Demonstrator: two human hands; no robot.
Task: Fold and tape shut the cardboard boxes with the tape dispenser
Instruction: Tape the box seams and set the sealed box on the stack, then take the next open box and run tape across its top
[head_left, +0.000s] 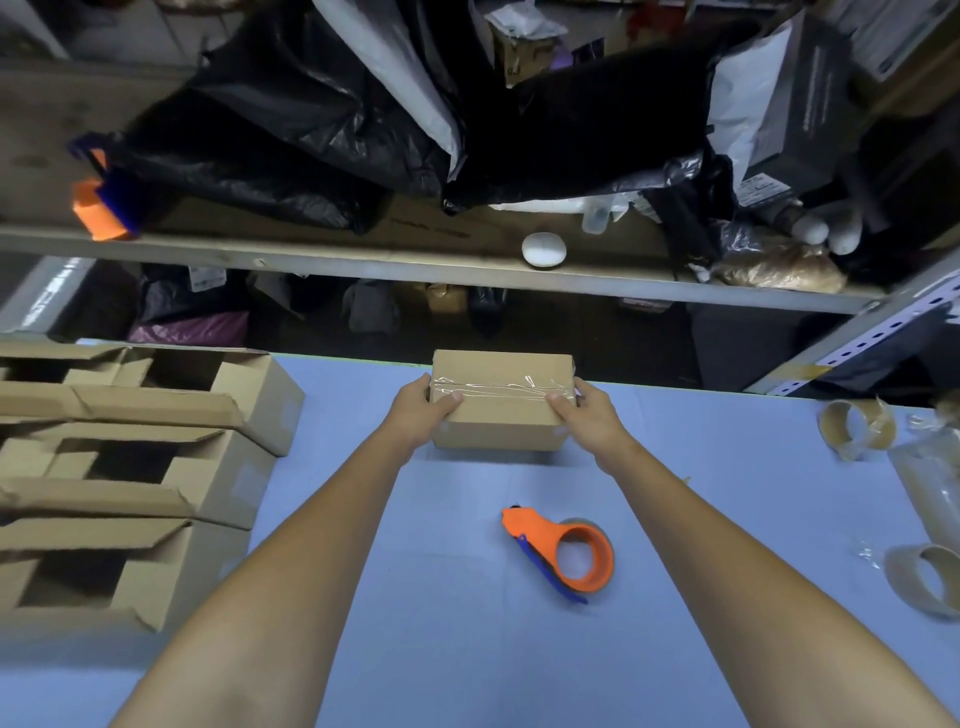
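Blue counter (467, 649), far edge: taped box (501, 410) gripped btwn left hand (423, 402) & right hand (584, 410), thumbs on top. Prob light, stiff; hold by ends. Tape dispenser (563, 553) just behind right hand.

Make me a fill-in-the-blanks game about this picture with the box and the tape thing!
1. The left hand and the right hand hold the ends of a cardboard box sealed along its top with clear ____.
2. The tape dispenser lying on the blue table is mostly ____ in colour.
3. The open boxes, not taped yet, stand on the person's ____ side.

Missing words: tape; orange; left.
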